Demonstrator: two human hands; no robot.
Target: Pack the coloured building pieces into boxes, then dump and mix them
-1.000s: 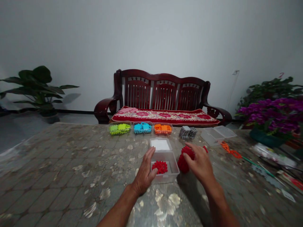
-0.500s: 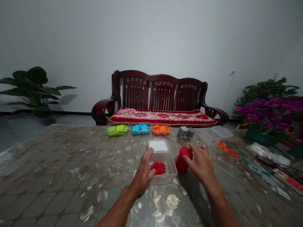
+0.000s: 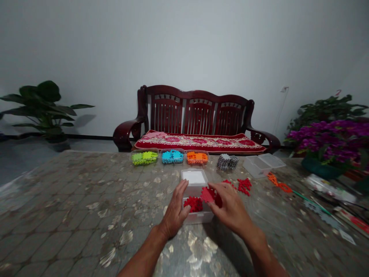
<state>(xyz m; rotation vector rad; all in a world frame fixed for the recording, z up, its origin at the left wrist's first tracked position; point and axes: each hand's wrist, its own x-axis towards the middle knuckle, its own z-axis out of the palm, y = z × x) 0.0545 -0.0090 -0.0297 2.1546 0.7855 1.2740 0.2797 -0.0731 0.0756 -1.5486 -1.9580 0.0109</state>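
A clear plastic box point(image 3: 198, 218) with its lid point(image 3: 193, 177) folded back stands on the table in front of me. Red toothed gear pieces point(image 3: 193, 204) lie in its left part. My left hand point(image 3: 176, 211) grips the box's left wall, fingers outside and thumb over the rim by the pieces. Over the box's right side, my right hand point(image 3: 229, 206) is closed on a stack of red gear pieces point(image 3: 208, 194), held tilted. Beyond that hand, more red gear pieces point(image 3: 244, 186) rest on the table, some partly hidden by its fingers.
Boxes of green point(image 3: 144, 157), blue point(image 3: 172, 156) and orange pieces point(image 3: 197, 157) line the far edge. Grey gear stacks point(image 3: 227, 162) and an open clear box point(image 3: 256, 167) stand to their right. Orange pieces point(image 3: 279, 183), cables and a flower pot point(image 3: 321, 167) occupy the right side.
My right hand has taken hold of the stack of red gear pieces and carried it left over the box. The red pieces behind it now show. My left hand stays at the box.
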